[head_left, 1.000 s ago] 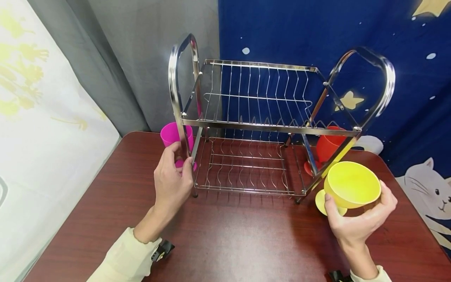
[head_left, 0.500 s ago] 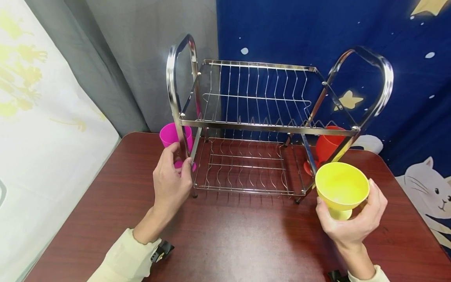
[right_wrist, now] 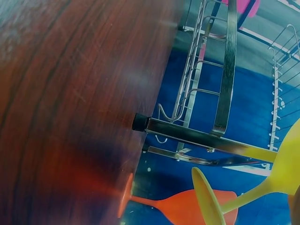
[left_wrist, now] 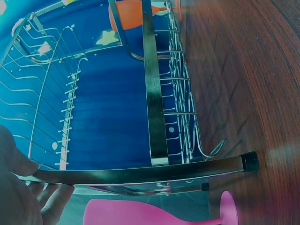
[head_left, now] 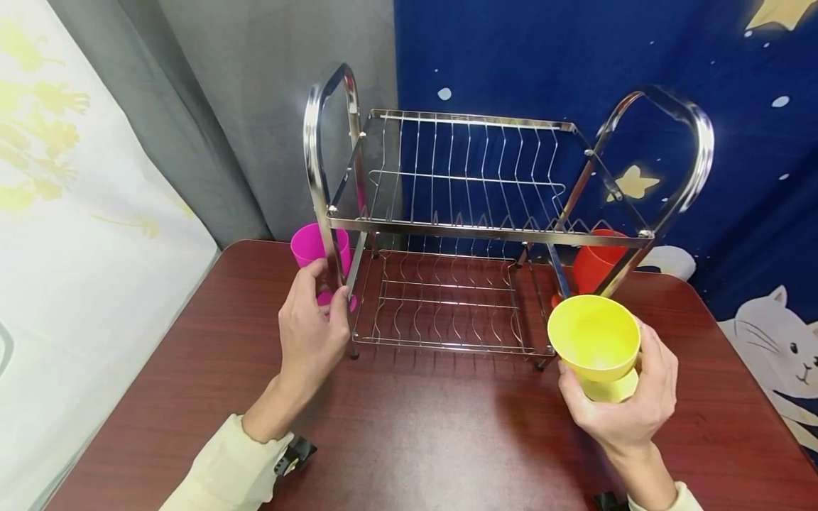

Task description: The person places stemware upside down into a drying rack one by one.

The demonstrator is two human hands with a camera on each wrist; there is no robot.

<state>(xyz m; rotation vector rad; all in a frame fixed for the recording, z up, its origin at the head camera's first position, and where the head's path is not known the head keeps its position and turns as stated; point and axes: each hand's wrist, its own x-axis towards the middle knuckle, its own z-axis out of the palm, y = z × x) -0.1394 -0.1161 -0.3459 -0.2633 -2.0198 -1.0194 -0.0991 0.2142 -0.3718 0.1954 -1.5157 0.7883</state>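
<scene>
A two-tier chrome dish rack (head_left: 486, 231) stands on the table. My left hand (head_left: 313, 323) pinches its front left leg; in the left wrist view the thumb and fingers lie on either side of the metal tube (left_wrist: 117, 176). My right hand (head_left: 629, 415) holds a yellow plastic goblet (head_left: 591, 344) by the bowl, thumb on one side and fingers on the other. The goblet is upright, in front of the rack's right front leg. Its round foot (right_wrist: 208, 197) and stem show in the right wrist view, clear of the tabletop.
A magenta goblet (head_left: 308, 245) stands behind my left hand, outside the rack's left side. A red goblet (head_left: 594, 270) stands outside the right side, partly hidden by the frame. Grey and blue curtains (head_left: 486, 57) hang close behind the brown table (head_left: 422, 440).
My right hand has moved left with the yellow goblet, from beside the rack's right leg to in front of it, and the goblet is more upright. My left hand stays on the rack.
</scene>
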